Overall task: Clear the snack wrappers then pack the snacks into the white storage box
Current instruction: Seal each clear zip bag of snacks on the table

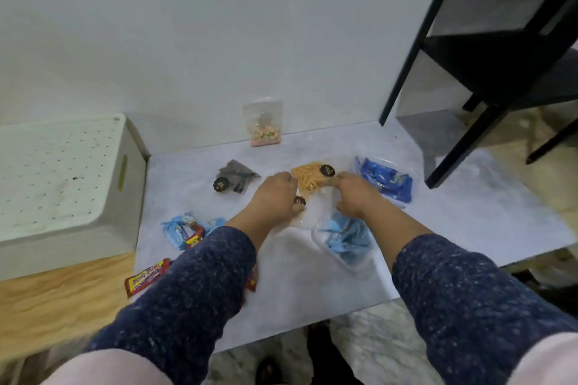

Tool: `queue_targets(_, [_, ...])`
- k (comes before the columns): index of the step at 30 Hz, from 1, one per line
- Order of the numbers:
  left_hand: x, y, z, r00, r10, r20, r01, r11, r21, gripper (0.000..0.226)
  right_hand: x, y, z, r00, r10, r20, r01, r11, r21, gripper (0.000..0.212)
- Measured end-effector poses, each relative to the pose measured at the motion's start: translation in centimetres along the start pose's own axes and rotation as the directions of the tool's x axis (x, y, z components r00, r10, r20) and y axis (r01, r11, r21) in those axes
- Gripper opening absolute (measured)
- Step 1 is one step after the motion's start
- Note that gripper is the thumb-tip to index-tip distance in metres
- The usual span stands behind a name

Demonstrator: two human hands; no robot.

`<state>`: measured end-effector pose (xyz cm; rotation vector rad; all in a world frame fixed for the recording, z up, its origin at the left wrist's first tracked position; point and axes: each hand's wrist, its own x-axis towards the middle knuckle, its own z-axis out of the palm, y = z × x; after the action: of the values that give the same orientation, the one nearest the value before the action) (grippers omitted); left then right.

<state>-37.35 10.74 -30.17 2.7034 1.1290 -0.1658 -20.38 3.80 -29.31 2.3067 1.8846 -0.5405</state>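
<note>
My left hand [276, 197] and my right hand [355, 194] both grip a clear bag of orange snack sticks [308, 178] with a round black label, in the middle of the grey mat [469, 212]. The white storage box [62, 184] stands at the left with its perforated lid on. Another clear bag with dark contents [234, 180] lies left of my hands. A clear tub of pale blue packets [344, 242] sits under my right wrist. A tub of dark blue packets [386, 180] is to the right.
A small bag of coloured candy [264, 125] leans on the wall at the back. Blue and red wrappers [187, 230] lie near my left sleeve, and a red wrapper [147, 278] hangs over the mat's edge. A black shelf frame [488, 50] stands at the right.
</note>
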Motion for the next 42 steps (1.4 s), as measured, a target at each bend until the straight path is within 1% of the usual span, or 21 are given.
queue_targets(3, [-0.9,1.7,2.8,0.998,0.031,0.06,-0.029,0.999,-0.032,0.062,-0.9,0.3,2.3,0.999,-0.011,0.034,0.012,1.0,-0.019,0.059])
queue_targets(7, [-1.3,3.2,5.6,0.994,0.103,0.046,-0.101,0.994,-0.042,0.066,-0.9,0.7,4.1,1.0,0.011,0.016,-0.012,1.0,0.028,0.056])
queue_targets(10, [-0.8,3.8,6.3,0.995,0.068,0.069,-0.062,0.995,-0.076,0.062,-0.2,0.8,4.6,1.0,0.011,-0.025,-0.01,0.997,0.07,0.048])
queue_targets(13, [0.1,3.9,6.2,0.998,0.012,0.067,-0.004,0.993,-0.119,0.054,0.8,0.8,4.1,0.997,-0.008,-0.071,0.016,0.993,0.115,0.032])
queue_targets(14, [0.4,3.7,6.1,0.999,-0.004,0.05,0.012,0.987,-0.158,0.049,1.2,0.7,3.9,0.996,-0.013,-0.083,0.024,0.99,0.14,0.027])
queue_targets(16, [0.8,3.1,5.3,0.999,-0.031,0.005,0.032,0.973,-0.227,0.034,2.3,0.4,3.1,0.992,0.004,-0.125,0.028,0.969,0.247,0.018])
queue_targets(17, [1.0,2.7,4.6,0.998,-0.046,-0.049,0.032,0.966,-0.258,0.026,2.9,0.0,2.6,0.989,0.017,-0.148,0.03,0.951,0.307,0.012])
queue_targets(18, [1.3,2.2,4.0,0.989,-0.048,-0.143,0.005,0.959,-0.284,0.02,3.6,-0.3,1.9,0.986,0.018,-0.166,0.043,0.935,0.351,0.008])
queue_targets(20, [2.1,0.9,2.7,0.953,-0.105,-0.286,-0.002,0.936,-0.351,0.02,5.1,-0.9,0.4,0.983,-0.015,-0.185,0.089,0.913,0.397,0.003])
queue_targets(22, [2.6,-0.1,0.5,0.923,-0.257,-0.287,0.085,0.862,-0.499,0.022,6.4,-1.6,-1.8,0.977,-0.056,-0.207,0.145,0.882,0.449,0.002])
queue_targets(23, [2.8,-0.6,-0.5,0.904,-0.341,-0.258,0.133,0.797,-0.59,0.019,7.0,-1.9,-2.8,0.972,-0.066,-0.226,0.171,0.857,0.485,0.003])
queue_targets(25, [3.2,-1.9,-2.6,0.835,-0.488,-0.253,0.152,0.648,-0.746,0.016,8.0,-2.5,-4.8,0.97,-0.074,-0.231,0.205,0.757,0.62,0.005])
queue_targets(27, [3.5,-3.1,-4.5,0.763,-0.601,-0.24,0.132,0.508,-0.851,0.013,8.9,-3.0,-7.0,0.976,-0.064,-0.209,0.206,0.587,0.783,0.006])
queue_targets(28, [3.7,-3.7,-5.3,0.726,-0.65,-0.227,0.109,0.435,-0.894,0.01,9.3,-3.2,-8.1,0.975,-0.071,-0.208,0.215,0.514,0.831,0.007])
queue_targets(30, [4.1,-4.8,-6.7,0.654,-0.729,-0.202,0.052,0.31,-0.949,0.004,9.7,-3.8,-10.2,0.974,-0.111,-0.196,0.225,0.435,0.872,0.006])
queue_targets(32, [4.4,-5.7,-8.1,0.605,-0.767,-0.214,-0.002,0.267,-0.964,0.004,10.0,-4.3,-11.9,0.973,-0.151,-0.177,0.223,0.387,0.895,0.011])
queue_targets(35, [4.5,-6.6,-9.9,0.573,-0.786,-0.232,-0.068,0.236,-0.969,0.011,10.7,-4.8,-13.6,0.968,-0.184,-0.172,0.229,0.366,0.902,0.015])
queue_targets(37, [4.6,-7.2,-10.7,0.571,-0.787,-0.234,-0.083,0.228,-0.97,0.012,11.0,-5.2,-14.4,0.966,-0.182,-0.182,0.237,0.357,0.904,0.015])
queue_targets(39, [4.7,-7.7,-11.3,0.584,-0.777,-0.235,-0.091,0.226,-0.97,0.013,11.3,-5.6,-15.1,0.963,-0.172,-0.205,0.255,0.361,0.897,0.017])
queue_targets(42, [4.9,-8.3,-12.3,0.604,-0.76,-0.239,-0.095,0.229,-0.969,0.015,11.4,-6.1,-15.9,0.952,-0.157,-0.263,0.306,0.43,0.849,0.021])
